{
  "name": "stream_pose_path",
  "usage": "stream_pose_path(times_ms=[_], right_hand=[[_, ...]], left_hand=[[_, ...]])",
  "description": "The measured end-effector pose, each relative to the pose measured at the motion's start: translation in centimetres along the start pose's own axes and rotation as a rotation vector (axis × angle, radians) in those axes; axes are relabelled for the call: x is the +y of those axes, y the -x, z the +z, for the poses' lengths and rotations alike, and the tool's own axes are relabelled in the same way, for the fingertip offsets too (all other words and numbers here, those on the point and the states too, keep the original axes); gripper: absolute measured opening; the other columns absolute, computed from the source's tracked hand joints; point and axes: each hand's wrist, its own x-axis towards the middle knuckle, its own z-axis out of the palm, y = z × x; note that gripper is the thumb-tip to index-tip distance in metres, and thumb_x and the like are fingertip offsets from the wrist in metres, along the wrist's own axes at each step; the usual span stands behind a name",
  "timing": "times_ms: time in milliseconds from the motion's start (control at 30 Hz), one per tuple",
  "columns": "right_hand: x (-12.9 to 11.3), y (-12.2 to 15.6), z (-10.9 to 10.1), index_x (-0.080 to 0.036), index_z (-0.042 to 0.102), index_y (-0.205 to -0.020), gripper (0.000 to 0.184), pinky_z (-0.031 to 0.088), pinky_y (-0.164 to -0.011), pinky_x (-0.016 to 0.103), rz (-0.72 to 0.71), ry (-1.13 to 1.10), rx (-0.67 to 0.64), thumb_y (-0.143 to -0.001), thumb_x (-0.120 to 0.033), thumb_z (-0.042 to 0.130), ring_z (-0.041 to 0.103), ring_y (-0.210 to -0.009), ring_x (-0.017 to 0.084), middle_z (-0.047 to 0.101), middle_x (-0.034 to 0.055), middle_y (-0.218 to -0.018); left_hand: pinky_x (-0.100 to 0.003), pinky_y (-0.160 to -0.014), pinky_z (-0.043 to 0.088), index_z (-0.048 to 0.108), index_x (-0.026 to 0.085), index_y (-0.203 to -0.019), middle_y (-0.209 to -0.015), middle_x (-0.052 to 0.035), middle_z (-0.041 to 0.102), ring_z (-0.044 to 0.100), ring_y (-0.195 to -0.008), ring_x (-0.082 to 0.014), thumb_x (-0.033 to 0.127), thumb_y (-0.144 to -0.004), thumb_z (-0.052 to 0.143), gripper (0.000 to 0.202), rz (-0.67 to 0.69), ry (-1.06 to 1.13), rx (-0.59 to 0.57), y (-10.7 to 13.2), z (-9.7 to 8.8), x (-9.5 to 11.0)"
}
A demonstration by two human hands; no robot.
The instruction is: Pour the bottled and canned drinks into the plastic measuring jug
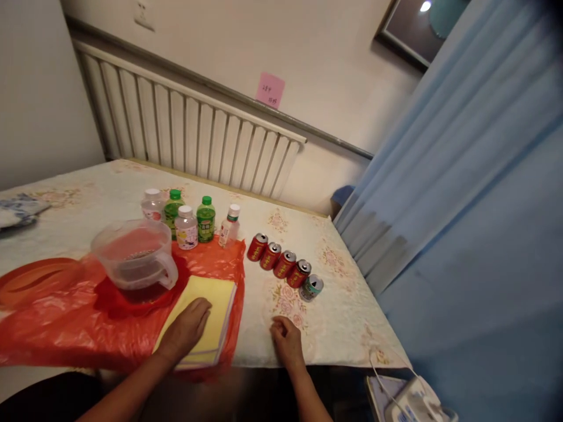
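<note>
My left hand lies on a stack of yellow sheets, fingers close together and slightly bent, with nothing gripped. The stack rests on a red plastic bag spread over the table. My right hand sits on the floral tablecloth near the front edge, its fingers curled in loosely and nothing visible in them. Beyond it, several red drink cans and one green-grey can stand in a slanting row. Left of the sheets is a clear plastic jug with a handle, standing on red plastic.
Behind the jug stand several small bottles, among them a green-capped bottle and a white-capped bottle. An orange-red lid lies at left. A radiator lines the wall. A blue curtain hangs right, above a power strip.
</note>
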Motion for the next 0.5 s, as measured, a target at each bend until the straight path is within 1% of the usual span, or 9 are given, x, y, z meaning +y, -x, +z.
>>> stream_pose_path(times_ms=[67,133,233,267,333,400,433,500], right_hand=[[0.1,-0.3,0.0,-0.017,0.074,-0.085,0.027,0.045,-0.054,0.025,0.073,-0.103,-0.010,-0.064,-0.031,0.065,0.053,-0.053,0.014,0.065,-0.0004,-0.065],[0.4,-0.7,-0.5,-0.016,0.072,-0.088,0.032,0.043,-0.047,0.025,0.131,-0.164,0.001,-0.064,-0.036,0.066,0.052,-0.048,0.014,0.063,-0.0012,-0.061],[1.2,-1.7,-2.2,-0.015,0.070,-0.093,0.038,0.042,-0.044,0.025,0.145,-0.158,0.079,-0.065,-0.040,0.065,0.053,-0.046,0.015,0.061,-0.0023,-0.058],[1.6,-2.2,-3.0,-0.015,0.069,-0.096,0.040,0.044,-0.046,0.025,0.142,-0.147,0.124,-0.066,-0.041,0.065,0.055,-0.048,0.015,0.062,-0.0021,-0.060],[2.1,-3.4,-4.8,-0.014,0.067,-0.103,0.046,0.049,-0.056,0.028,0.130,-0.108,0.243,-0.067,-0.042,0.064,0.061,-0.058,0.018,0.066,0.0007,-0.069],[2.6,-5.1,-6.6,-0.013,0.063,-0.114,0.057,0.053,-0.071,0.033,0.113,-0.054,0.376,-0.067,-0.044,0.064,0.065,-0.075,0.022,0.071,0.0072,-0.087],[2.8,-6.0,-7.4,-0.012,0.060,-0.121,0.064,0.053,-0.078,0.036,0.102,-0.023,0.434,-0.066,-0.045,0.064,0.066,-0.083,0.024,0.071,0.0111,-0.097],[3.1,-7.9,-8.5,-0.011,0.055,-0.130,0.078,0.052,-0.086,0.039,0.061,0.031,0.493,-0.062,-0.046,0.068,0.065,-0.095,0.028,0.066,0.0175,-0.119]], left_hand=[[-0.038,-0.092,0.051,0.060,0.021,-0.099,-0.099,-0.0083,0.066,0.063,-0.098,-0.0243,0.026,-0.100,0.040,0.020,0.048,-0.080,-0.009,-0.1,0.0,0.3],[-0.039,-0.092,0.051,0.060,0.021,-0.098,-0.101,-0.0094,0.065,0.061,-0.100,-0.0250,0.023,-0.100,0.039,0.021,0.090,-0.157,-0.027,-0.1,-0.2,0.6],[-0.041,-0.091,0.050,0.061,0.020,-0.098,-0.102,-0.0103,0.064,0.060,-0.100,-0.0266,0.020,-0.099,0.041,0.020,0.120,-0.268,-0.043,-0.2,-0.4,1.0],[-0.042,-0.091,0.050,0.061,0.019,-0.099,-0.101,-0.0105,0.064,0.059,-0.100,-0.0271,0.019,-0.098,0.042,0.019,0.123,-0.299,-0.040,-0.3,-0.5,1.1],[-0.044,-0.091,0.049,0.061,0.018,-0.101,-0.101,-0.0110,0.064,0.058,-0.098,-0.0278,0.018,-0.097,0.043,0.019,0.130,-0.342,-0.033,-0.4,-0.6,1.3],[-0.044,-0.090,0.049,0.062,0.017,-0.101,-0.101,-0.0116,0.064,0.058,-0.098,-0.0280,0.017,-0.096,0.044,0.019,0.133,-0.361,-0.032,-0.5,-0.7,1.5],[-0.044,-0.090,0.049,0.062,0.017,-0.100,-0.100,-0.0118,0.064,0.058,-0.097,-0.0280,0.016,-0.096,0.044,0.019,0.134,-0.365,-0.037,-0.6,-0.8,1.6],[-0.044,-0.089,0.049,0.063,0.017,-0.098,-0.099,-0.0118,0.064,0.058,-0.096,-0.0280,0.015,-0.095,0.044,0.019,0.129,-0.374,-0.052,-0.8,-0.9,1.8]])
